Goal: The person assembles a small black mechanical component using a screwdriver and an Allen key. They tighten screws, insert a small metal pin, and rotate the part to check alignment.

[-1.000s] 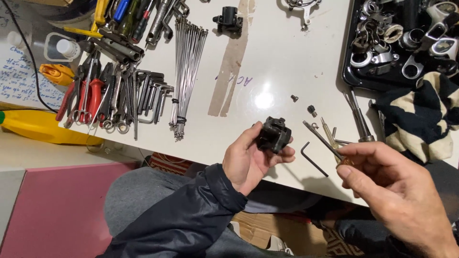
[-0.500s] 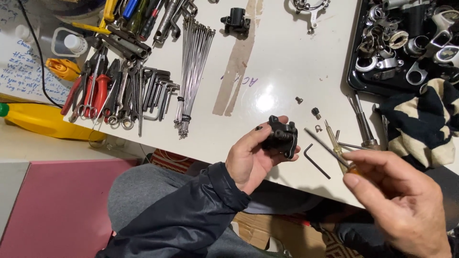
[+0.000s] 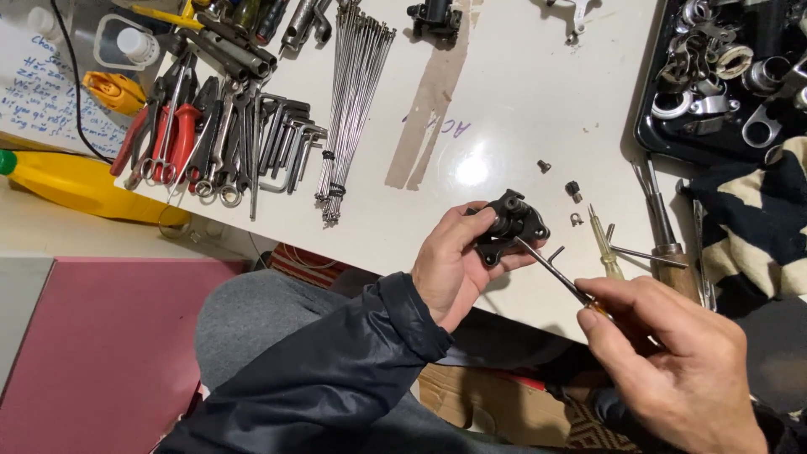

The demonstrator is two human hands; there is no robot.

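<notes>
The fingers (image 3: 483, 227) of the left hand (image 3: 454, 269) are clamped around a small black metal caliper-like part (image 3: 508, 227), held just above the near edge of the white tabletop (image 3: 504, 109). The right hand (image 3: 672, 361) has its fingers pinched together on a thin screwdriver with a dark steel shaft (image 3: 551, 271), whose tip touches the underside of the black part. Just beside it on the tabletop lie a few small dark screws (image 3: 573, 190), a yellow-handled screwdriver (image 3: 603, 248) and a wooden-handled tool (image 3: 668, 244). Farther left lie a bundle of steel spokes (image 3: 353, 101) and a row of wrenches and red-handled pliers (image 3: 210, 134). A black tray of metal rings (image 3: 723, 76) sits at the far right.
</notes>
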